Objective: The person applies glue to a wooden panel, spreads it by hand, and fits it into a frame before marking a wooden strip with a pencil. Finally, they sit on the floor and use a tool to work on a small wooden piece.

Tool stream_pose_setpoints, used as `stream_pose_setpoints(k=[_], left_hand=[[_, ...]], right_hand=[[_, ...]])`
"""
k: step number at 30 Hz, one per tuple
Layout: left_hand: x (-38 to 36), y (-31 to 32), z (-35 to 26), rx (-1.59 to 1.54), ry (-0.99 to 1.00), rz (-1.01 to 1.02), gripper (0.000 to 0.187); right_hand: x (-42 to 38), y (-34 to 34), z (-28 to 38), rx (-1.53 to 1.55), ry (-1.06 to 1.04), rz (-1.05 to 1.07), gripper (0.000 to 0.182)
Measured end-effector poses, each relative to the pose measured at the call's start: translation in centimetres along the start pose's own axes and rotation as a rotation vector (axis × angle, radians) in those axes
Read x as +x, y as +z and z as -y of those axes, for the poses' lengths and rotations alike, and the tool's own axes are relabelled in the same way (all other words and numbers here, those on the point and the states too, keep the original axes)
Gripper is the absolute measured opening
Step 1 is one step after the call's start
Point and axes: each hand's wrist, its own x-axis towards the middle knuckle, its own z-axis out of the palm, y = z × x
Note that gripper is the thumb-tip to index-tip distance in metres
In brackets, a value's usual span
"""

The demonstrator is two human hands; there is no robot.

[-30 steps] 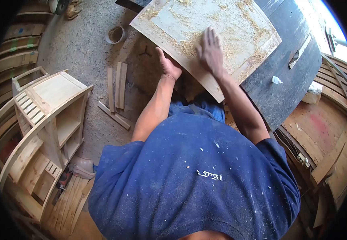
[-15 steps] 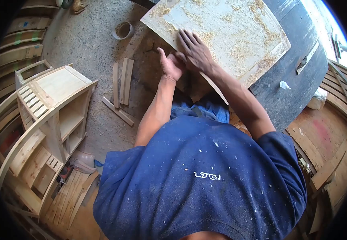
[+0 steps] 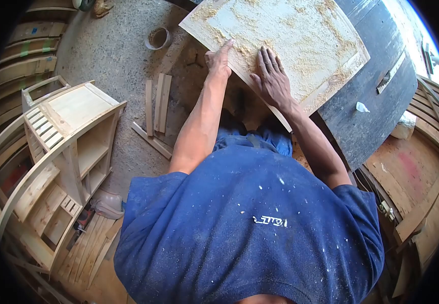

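Observation:
A pale wooden panel (image 3: pixel 300 55), strewn with sawdust, lies over the near edge of a dark worktable (image 3: pixel 353 129). My left hand (image 3: pixel 219 61) is at its left edge, with the thumb over the top and the other fingers curled at the side, partly hidden. My right hand (image 3: pixel 274 83) rests flat on the panel near the front edge, fingers stretched forward over the sawdust and thumb pointing left.
An unfinished wooden cabinet (image 3: pixel 77 131) stands on the left. Loose wood strips (image 3: pixel 158 104) and a round tub (image 3: pixel 157 38) are on the floor. A narrow strip with a toothed edge (image 3: pixel 390 74) and a small white piece (image 3: pixel 362 107) lie on the worktable.
My left hand has moved from beside the right hand, forward onto the panel's edge. The right hand has shifted right and slightly back over the panel.

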Motion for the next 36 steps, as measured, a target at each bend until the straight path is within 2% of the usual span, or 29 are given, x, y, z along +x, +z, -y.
stream_pose_setpoints(k=[2,4,5,8,11,14,16,17,19,23,26,30,36], left_hand=[[-0.8,0.3,-0.5,-0.037,0.003,0.002,0.095],[-3.7,0.7,-3.1,0.034,-0.055,-0.127,0.087],[-3.6,0.9,-3.2,0.036,-0.052,-0.125,0.087],[-2.7,0.8,-1.8,0.008,-0.022,-0.121,0.088],[-2.4,0.8,-1.6,-0.015,-0.005,-0.107,0.080],[-1.8,0.8,-1.4,0.021,-0.009,-0.164,0.081],[-1.2,0.3,-1.3,-0.180,-0.004,0.117,0.079],[-0.9,0.5,-1.2,-0.184,-0.001,0.119,0.079],[-1.0,0.7,-1.6,-0.144,-0.046,-0.010,0.078],[-2.1,0.4,-2.8,-0.072,-0.036,-0.105,0.077],[1.9,-0.2,-1.6,-0.043,-0.040,0.039,0.098],[-0.7,0.2,-3.6,0.099,-0.033,-0.056,0.095],[-3.7,1.0,-5.7,0.024,-0.106,-0.102,0.105]], right_hand=[[-1.0,-0.3,0.0,0.004,0.023,0.026,0.070],[-0.9,-0.1,0.1,0.010,0.036,0.016,0.070],[-0.8,0.0,0.2,0.015,0.046,0.009,0.070],[-0.7,0.0,0.5,0.014,0.054,-0.017,0.072],[-0.6,0.1,0.5,0.004,0.044,-0.016,0.072],[-0.4,0.1,0.7,0.002,0.045,-0.020,0.072],[-0.4,0.2,0.7,-0.006,0.039,-0.024,0.072],[-0.3,0.3,0.7,-0.008,0.032,-0.026,0.072],[-0.1,0.2,0.9,0.000,0.028,-0.033,0.072],[0.0,0.2,1.0,0.006,0.034,-0.028,0.072],[0.1,0.3,1.0,0.013,0.040,-0.030,0.072],[0.0,0.4,1.1,0.022,0.058,-0.032,0.073],[0.0,0.2,1.2,0.042,0.059,-0.043,0.073]])
